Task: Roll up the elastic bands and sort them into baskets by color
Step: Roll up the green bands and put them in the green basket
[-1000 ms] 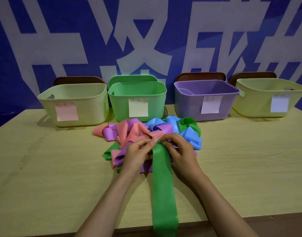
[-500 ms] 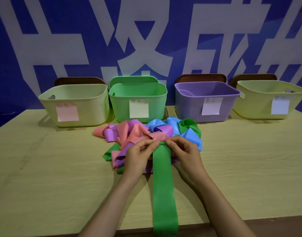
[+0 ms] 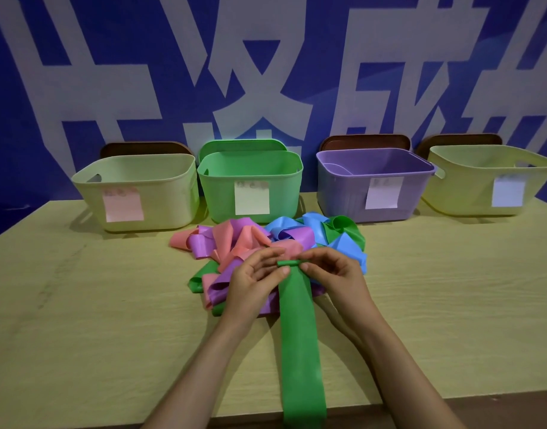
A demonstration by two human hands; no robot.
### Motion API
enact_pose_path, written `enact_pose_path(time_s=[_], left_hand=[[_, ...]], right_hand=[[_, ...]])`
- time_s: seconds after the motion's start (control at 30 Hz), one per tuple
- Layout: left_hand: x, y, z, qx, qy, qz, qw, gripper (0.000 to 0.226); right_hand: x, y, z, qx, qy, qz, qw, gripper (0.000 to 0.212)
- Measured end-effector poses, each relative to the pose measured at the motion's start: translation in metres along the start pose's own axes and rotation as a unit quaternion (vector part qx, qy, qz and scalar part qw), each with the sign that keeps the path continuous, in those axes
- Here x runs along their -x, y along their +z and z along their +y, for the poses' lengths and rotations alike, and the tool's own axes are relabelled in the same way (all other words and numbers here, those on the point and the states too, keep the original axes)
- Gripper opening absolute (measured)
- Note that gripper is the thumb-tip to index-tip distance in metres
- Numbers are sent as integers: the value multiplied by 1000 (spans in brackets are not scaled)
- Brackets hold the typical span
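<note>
both hands, left hand (image 3: 256,277) and right hand (image 3: 331,272), pinch the green band (image 3: 300,342) at its rolled far end, likely to keep the first turn tight (tail hangs over the table (image 3: 111,305) edge).

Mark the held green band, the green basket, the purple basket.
green band (image 3: 300,335), head view, middle of the flat unrolled strip.
green basket (image 3: 218,196), head view, front wall left of label.
purple basket (image 3: 340,196), head view, front wall left of label.

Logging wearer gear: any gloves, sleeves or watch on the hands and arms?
No. The left hand and right hand are bare: no gloves, rings or watch show. Both forearms are bare too, with no sleeve down to the frame's edge.
</note>
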State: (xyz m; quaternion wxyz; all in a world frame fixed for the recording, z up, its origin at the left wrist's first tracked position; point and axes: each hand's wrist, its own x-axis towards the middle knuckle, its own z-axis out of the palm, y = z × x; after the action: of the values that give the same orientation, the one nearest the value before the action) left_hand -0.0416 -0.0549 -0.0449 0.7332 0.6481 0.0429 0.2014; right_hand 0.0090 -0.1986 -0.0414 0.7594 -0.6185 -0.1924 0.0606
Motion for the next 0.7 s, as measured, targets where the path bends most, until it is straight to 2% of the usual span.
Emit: enact_pose_path(time_s=[0.2, 0.37, 0.5, 0.7], left_hand=[[1, 4, 0, -11, 24, 26, 999, 13], [0, 2, 0, -27, 49, 24, 998, 16], [0, 1, -1, -31, 53, 26, 998, 21], [-1, 1, -3, -5, 17, 9, 1000, 32]], right_hand=[[2, 3, -4, 4, -1, -15, 1000, 15], [4, 1, -7, -18, 9, -12, 1000, 12], [5, 4, -4, 7, 32, -24, 999, 14], [6, 3, -8, -37, 34, -10, 999, 10]])
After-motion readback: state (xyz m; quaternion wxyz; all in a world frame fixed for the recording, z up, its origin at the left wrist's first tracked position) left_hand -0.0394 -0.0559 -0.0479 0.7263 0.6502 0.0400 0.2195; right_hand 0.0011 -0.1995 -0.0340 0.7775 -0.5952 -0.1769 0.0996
